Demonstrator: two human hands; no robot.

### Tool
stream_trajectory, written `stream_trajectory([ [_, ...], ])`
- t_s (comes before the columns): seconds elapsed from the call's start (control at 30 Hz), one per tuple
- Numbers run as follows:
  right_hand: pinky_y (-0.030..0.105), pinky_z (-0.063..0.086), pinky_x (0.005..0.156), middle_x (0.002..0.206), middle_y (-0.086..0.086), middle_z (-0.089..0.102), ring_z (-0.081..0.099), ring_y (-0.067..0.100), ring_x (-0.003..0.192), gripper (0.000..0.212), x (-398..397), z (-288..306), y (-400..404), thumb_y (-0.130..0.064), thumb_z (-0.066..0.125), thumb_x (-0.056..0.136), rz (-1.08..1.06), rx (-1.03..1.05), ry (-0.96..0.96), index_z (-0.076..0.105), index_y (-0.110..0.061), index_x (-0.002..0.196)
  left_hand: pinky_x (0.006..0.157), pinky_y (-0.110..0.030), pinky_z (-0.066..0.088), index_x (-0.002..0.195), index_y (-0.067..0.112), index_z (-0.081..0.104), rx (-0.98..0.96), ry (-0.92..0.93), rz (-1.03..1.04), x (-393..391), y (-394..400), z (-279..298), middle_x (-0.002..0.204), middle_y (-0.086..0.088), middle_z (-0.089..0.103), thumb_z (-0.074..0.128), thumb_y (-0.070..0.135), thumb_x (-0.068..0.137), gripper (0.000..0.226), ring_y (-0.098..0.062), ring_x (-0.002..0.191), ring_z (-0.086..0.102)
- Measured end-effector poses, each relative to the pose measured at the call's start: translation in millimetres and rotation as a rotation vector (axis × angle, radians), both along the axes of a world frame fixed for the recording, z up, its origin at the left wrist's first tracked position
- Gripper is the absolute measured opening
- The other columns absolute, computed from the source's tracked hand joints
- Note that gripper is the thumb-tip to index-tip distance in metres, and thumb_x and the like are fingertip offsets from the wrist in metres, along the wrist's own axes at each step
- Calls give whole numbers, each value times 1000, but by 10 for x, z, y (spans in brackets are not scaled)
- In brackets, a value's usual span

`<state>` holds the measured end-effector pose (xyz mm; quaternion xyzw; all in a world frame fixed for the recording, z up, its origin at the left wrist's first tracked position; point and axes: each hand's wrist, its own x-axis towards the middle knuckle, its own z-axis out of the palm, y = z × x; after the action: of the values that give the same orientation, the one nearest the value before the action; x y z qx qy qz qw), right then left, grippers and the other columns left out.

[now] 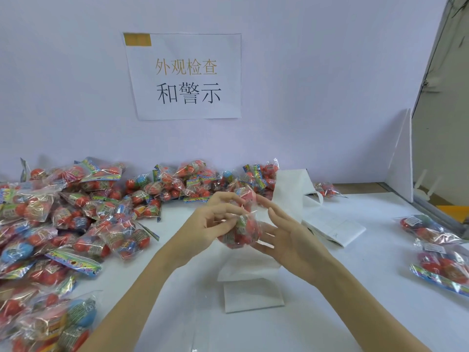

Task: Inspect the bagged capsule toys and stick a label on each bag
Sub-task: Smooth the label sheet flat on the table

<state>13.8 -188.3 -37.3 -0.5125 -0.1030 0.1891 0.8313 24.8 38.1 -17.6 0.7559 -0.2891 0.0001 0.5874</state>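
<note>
While the left hand (203, 224) pinches a bag (241, 231) above the table (355, 288), the right hand (286, 232) touches it, fingers spread; piles (63, 224) crowd the left edge.

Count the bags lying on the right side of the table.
3: one far bag near the wall, two at the right edge, upper and lower. More may lie beyond the frame.
</note>
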Motion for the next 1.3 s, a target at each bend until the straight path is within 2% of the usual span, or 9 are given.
stream_trajectory([
  [0.17, 34, 57, 90, 107, 12, 73, 70, 22, 90, 39, 53, -35, 32, -30, 72, 92, -67, 86, 121, 69, -12, 127, 77, -9, 43, 107, 17, 82, 194, -97, -40, -65, 6, 85, 153, 14, 38, 59, -4, 102, 32, 5, 82, 60],
  [0.27, 33, 61, 84, 106, 16, 72, 70, 24, 91, 44, 73, -80, 55, -23, 77, 86, -159, 80, 142, 70, 1, 123, 78, -11, 43, 105, 15, 81, 270, -114, -63, -58, 1, 79, 150, 13, 42, 61, -3, 100, 28, 0, 82, 60],
  [0.43, 29, 60, 83, 119, 11, 76, 75, 20, 99, 49, 69, -125, 132, -31, 75, 89, -240, 75, 113, 68, 0, 127, 89, -33, 45, 103, 18, 79, 158, 67, 0, 26, 129, 95, 117, -10, 68, 60, 2, 102, 25, -36, 97, 61],
  [0.57, 26, 60, 79, 117, 13, 77, 76, 19, 94, 56, 46, -109, 206, -36, 78, 81, -270, 118, 105, 70, 2, 122, 87, -27, 46, 95, 23, 77, 83, 167, 38, 52, 184, 96, 102, -4, 72, 62, 6, 102, 23, -15, 93, 61],
  [0.73, 24, 60, 79, 114, 17, 76, 76, 20, 93, 42, 35, -142, 269, -29, 72, 93, -290, 191, 123, 70, 4, 118, 80, -32, 44, 103, -1, 69, 60, 248, -55, 94, 210, 68, 102, -25, 64, 63, 18, 90, 24, -25, 94, 58],
  [0.87, 28, 63, 78, 103, 14, 72, 74, 18, 85, 20, 131, -133, 122, -13, 62, 101, -414, 389, 121, 66, 2, 114, 67, -22, 50, 69, 7, 71, -57, 227, -18, 103, 280, 110, 87, -10, 68, 55, 4, 78, 19, -18, 78, 65],
  [1.07, 28, 60, 84, 102, 16, 71, 72, 23, 90, 44, 129, -123, 18, -3, 77, 88, -273, -43, 8, 61, 7, 127, 59, -24, 53, 92, 12, 75, -205, 281, 233, 187, 343, 69, 88, -8, 73, 51, 6, 99, 25, -16, 68, 64],
  [1.17, 28, 58, 73, 96, 13, 78, 75, 23, 82, 50, 59, -120, 98, -4, 80, 88, -272, -399, -162, 55, -13, 130, 77, -32, 50, 123, 40, 68, -43, 279, 241, 159, 265, 32, 105, 2, 78, 57, 46, 103, 23, -8, 84, 68],
  [1.3, 26, 51, 67, 93, 5, 78, 68, 12, 75, 50, -11, -104, 154, -13, 81, 89, -174, -542, -246, 55, -27, 129, 98, -30, 46, 137, 48, 50, 96, 405, 193, 120, 105, -24, 121, 12, 76, 70, 82, 74, 74, 1, 110, 68],
])
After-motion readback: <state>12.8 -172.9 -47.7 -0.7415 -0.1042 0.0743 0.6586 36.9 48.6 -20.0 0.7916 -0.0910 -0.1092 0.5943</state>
